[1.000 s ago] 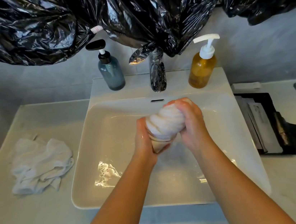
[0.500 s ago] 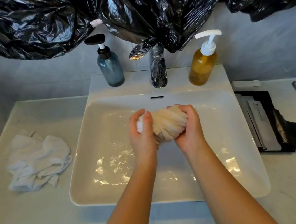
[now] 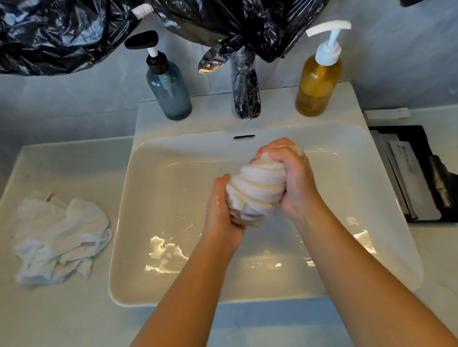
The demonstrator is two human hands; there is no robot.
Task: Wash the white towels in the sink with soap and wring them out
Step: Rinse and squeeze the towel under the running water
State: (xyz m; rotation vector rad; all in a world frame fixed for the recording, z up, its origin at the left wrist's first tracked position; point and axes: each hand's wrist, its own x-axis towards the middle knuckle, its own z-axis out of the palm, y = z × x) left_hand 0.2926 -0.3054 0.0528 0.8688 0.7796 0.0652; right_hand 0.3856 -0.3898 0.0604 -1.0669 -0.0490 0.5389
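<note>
1. The towel (image 3: 256, 193) is twisted into a tight, ridged bundle. It is held above the sink (image 3: 165, 181), right of the basin's middle and clear of its floor.
2. The left hand (image 3: 221, 212) grips the bundle's lower end with its fingers curled underneath. The right hand (image 3: 292, 176) is wrapped round the upper end, fingers closed over the cloth. Both hands are full of towel.
3. I read this as the wringing step for this towel. The spiral folds look wound hard, so I judge the wash itself is behind it. I cannot see any drips falling.
4. A thin film of water shines on the basin floor. No stream shows from the tap (image 3: 244, 89), which is wrapped in black plastic.
5. The other towel (image 3: 59, 239) lies crumpled on the tabletop (image 3: 38, 329), left of the sink and well apart from the hands.
6. I cannot tell whether that one is washed or still waiting. If washed, the task is nearly over; if not, about half remains.
7. The blue bottle (image 3: 169, 93) and amber bottle (image 3: 318, 83) stand on the sink's back ledge, one on each side of the tap. Neither hand touches them.
</note>
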